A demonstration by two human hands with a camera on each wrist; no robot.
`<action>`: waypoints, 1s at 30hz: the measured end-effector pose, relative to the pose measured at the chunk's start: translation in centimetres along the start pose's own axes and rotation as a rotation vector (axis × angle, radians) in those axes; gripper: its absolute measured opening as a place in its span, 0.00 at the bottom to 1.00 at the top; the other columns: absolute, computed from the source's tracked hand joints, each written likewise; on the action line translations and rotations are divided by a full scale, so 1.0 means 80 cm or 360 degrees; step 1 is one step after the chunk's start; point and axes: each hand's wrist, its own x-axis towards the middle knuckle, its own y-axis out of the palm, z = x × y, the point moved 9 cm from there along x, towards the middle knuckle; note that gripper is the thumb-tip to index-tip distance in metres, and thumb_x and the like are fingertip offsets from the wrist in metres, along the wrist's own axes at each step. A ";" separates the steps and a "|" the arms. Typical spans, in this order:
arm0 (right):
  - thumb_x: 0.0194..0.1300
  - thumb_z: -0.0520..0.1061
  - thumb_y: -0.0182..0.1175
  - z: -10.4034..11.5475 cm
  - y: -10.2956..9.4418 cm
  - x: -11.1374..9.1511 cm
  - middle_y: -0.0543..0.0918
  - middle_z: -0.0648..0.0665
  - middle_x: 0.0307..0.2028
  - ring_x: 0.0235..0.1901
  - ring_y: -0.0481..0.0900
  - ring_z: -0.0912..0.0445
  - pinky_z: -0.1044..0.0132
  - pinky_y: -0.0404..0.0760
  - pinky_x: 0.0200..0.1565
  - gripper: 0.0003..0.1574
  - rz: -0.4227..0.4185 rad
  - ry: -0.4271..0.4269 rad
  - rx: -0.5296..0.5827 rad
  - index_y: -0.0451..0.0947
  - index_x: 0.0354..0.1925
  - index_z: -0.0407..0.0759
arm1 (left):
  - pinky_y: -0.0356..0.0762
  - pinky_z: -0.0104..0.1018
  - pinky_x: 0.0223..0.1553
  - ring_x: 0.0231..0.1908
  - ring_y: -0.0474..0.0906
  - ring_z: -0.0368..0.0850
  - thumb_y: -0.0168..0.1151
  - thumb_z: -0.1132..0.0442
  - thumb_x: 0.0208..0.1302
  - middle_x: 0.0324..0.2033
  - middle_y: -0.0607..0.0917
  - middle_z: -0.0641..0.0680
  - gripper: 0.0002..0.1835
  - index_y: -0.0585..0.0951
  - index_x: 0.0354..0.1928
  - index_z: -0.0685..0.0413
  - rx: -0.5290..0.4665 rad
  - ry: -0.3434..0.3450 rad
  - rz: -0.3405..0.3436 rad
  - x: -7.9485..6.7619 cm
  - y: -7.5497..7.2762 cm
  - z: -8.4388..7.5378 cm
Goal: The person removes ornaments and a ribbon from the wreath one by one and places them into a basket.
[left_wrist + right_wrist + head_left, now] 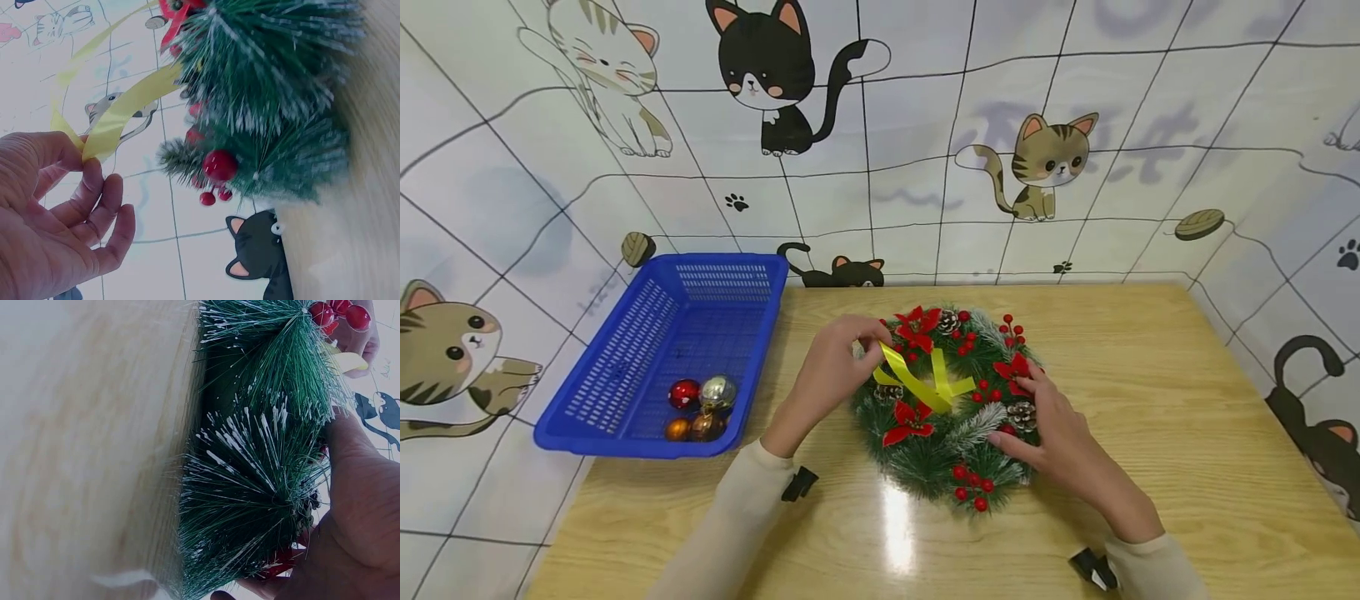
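A green Christmas wreath lies flat on the table, trimmed with red poinsettias, red berries, pinecones and frosted sprigs. A yellow ribbon loops up from its middle. Thumb and index finger of my left hand pinch the ribbon above the wreath's left side; in the left wrist view the ribbon arcs away from those fingertips. My right hand rests on the wreath's right side, thumb and fingers spread and fairly straight, fingertips at a red poinsettia. Foliage partly hides the right fingertips in the right wrist view.
To the left stands a blue plastic basket with several baubles in its near corner, among them a red bauble and a silver bauble. A cat-patterned sheet rises behind the wooden table and along both sides.
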 end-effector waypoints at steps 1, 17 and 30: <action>0.73 0.64 0.72 0.000 0.000 0.001 0.46 0.30 0.86 0.78 0.54 0.23 0.14 0.57 0.62 0.64 -0.0003 -0.0002 -0.0003 0.51 0.84 0.31 | 0.68 0.39 0.29 0.30 0.74 0.44 0.59 0.78 0.69 0.35 0.87 0.49 0.14 0.91 0.39 0.56 -0.0005 -0.0004 -0.0011 -0.001 -0.004 0.000; 0.72 0.61 0.73 0.001 -0.001 0.003 0.45 0.29 0.86 0.79 0.51 0.24 0.12 0.55 0.60 0.63 -0.0004 0.0001 -0.0015 0.52 0.83 0.30 | 0.57 0.36 0.19 0.19 0.67 0.42 0.62 0.78 0.66 0.33 0.89 0.49 0.13 0.90 0.39 0.55 0.0055 -0.0055 -0.0201 -0.014 -0.073 0.010; 0.73 0.62 0.73 0.001 -0.001 0.003 0.45 0.29 0.86 0.79 0.50 0.23 0.13 0.55 0.62 0.63 0.0007 -0.0013 0.0000 0.52 0.82 0.29 | 0.71 0.35 0.33 0.36 0.82 0.44 0.65 0.76 0.67 0.37 0.90 0.51 0.11 0.91 0.40 0.55 0.0161 -0.0119 -0.0311 -0.032 -0.127 0.024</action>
